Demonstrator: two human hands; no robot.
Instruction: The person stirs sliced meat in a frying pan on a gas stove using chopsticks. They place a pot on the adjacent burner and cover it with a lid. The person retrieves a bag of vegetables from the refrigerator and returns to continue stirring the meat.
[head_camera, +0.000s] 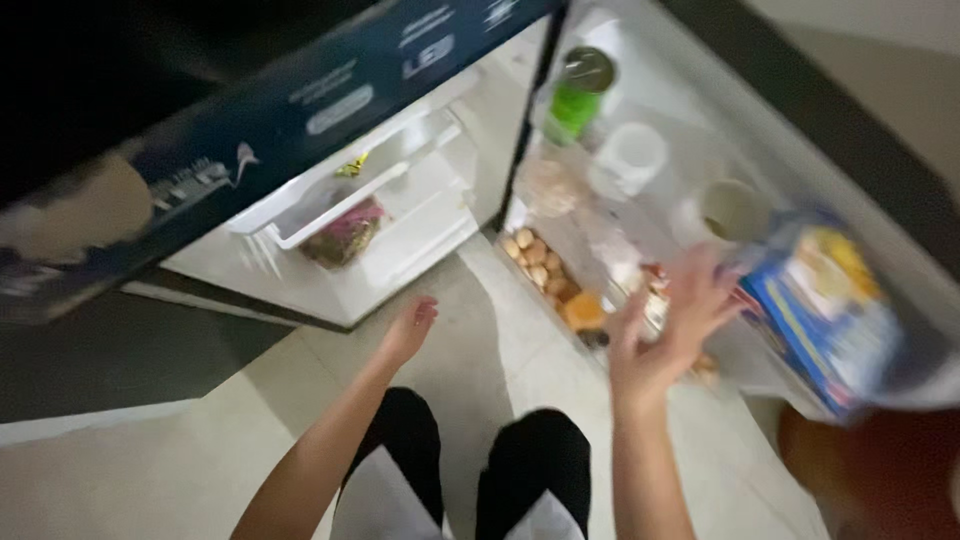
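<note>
- Right hand (668, 322): fingers spread apart, palm turned toward the open fridge door, gripping nothing; blurred.
- Nearest to that hand, at its 3 o'clock: blue carton (822, 312), flat and boxy, glossy card with a yellow-and-white picture patch on its face, leaning in the door shelf (745, 355).
- Left hand (410, 328): loosely open, fingers lightly curled, holding nothing, low in front of the fridge interior.
- At 11 o'clock of the left hand: clear plastic drawer (330, 205), smooth and white-rimmed, with a lumpy dark red-and-green bundle (345, 235) under it.
- Eggs (533, 258): small rounded tan shapes in a row, at 10 o'clock of the right hand.
- Higher in the door: green bottle (578, 95) with a dark round cap, a white round tub (632, 155), a pale cup-like jar (730, 208).
- Dark freezer door (300, 100) at top left, glossy, with pale rounded label patches.
- Floor (130, 470): pale smooth tiles.
</note>
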